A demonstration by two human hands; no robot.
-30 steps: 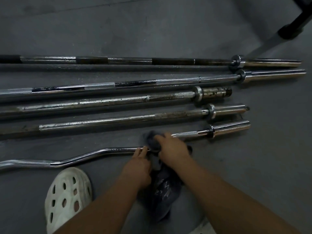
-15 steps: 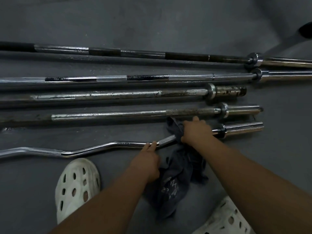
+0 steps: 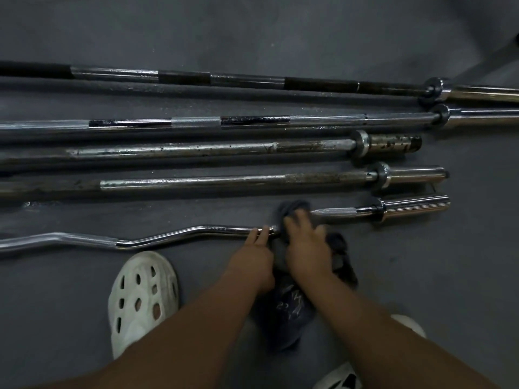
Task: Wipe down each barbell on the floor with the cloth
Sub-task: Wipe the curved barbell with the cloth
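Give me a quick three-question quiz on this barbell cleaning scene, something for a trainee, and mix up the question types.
1. True or false: the right hand holds the cloth against the curved bar.
2. How many barbells lie on the floor? A) three B) five C) seven
3. Fill the blank: the rust-spotted sleeve belongs to the ___ bar from the top.

Key: 1 true; 2 B; 3 third.
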